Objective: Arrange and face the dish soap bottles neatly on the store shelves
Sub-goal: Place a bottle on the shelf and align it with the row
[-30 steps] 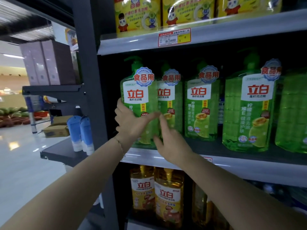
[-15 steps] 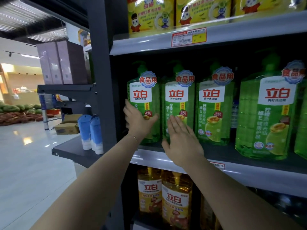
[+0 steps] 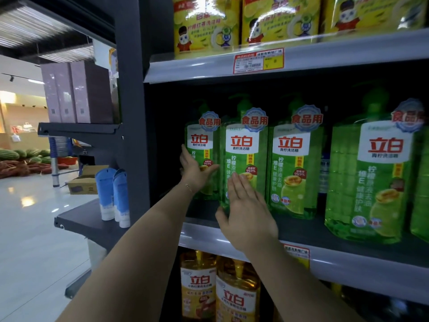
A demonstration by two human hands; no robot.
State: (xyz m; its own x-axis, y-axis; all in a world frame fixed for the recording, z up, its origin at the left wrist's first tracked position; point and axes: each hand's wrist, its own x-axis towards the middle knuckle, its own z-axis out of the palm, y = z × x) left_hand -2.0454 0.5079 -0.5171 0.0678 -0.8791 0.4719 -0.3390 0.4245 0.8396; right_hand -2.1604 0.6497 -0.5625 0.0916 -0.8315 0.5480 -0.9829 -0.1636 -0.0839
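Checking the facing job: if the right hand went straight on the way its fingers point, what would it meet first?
The second green bottle from the left: the right hand points straight fingers up and in at that bottle's front label. They may be touching it; depth is unclear.

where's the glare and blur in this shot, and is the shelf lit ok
Head view: white glare streaks the glossy yellow refill packs up top; the large green dish soap bottle at far right is blurred and stretched; the shelf recess behind is dark; the shiny white floor reflects lights.
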